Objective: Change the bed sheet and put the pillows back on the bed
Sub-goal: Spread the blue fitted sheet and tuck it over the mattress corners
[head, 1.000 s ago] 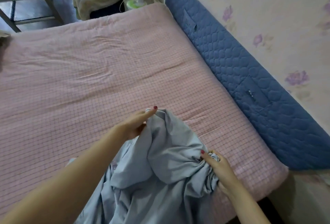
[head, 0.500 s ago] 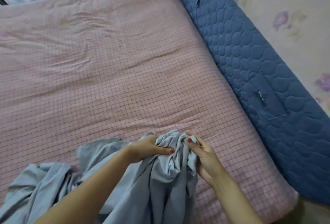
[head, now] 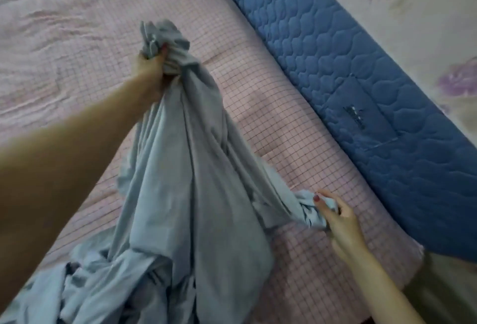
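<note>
Pink checked padding covers the mattress (head: 77, 47) from edge to edge, wrinkled toward its far left side, and every place below is given against that mattress. No fitted cover lies on it, so the old sheet seems to be off already, though the view cannot show where it went.

Over the mattress's left half, the left hand (head: 151, 72) is raised and reaches across toward the middle. Its fingers are curled tight round a gathered bunch of the grey-blue sheet (head: 196, 169), which pokes out above the fist. From there the cloth hangs down in long folds and spreads into a loose, crumpled heap over the mattress's near edge.

Toward the mattress's near right corner, the right hand (head: 338, 220) rests low on the pink padding and pinches another bunched part of the sheet between thumb and fingers. It may be a corner or an elastic hem; the blur makes that hard to tell. The cloth is drawn in a slack line between the two hands.

Along the mattress's right side runs a blue quilted pad (head: 348, 71), and beyond it a wall (head: 426, 14) with purple flowers.

Judging by this, the job is at an early stage: the clean sheet is on the bed but not opened out. Left to do are finding its corners, spreading it, tucking it round the mattress and smoothing it. No pillows are in view, so putting them back is also undone.
</note>
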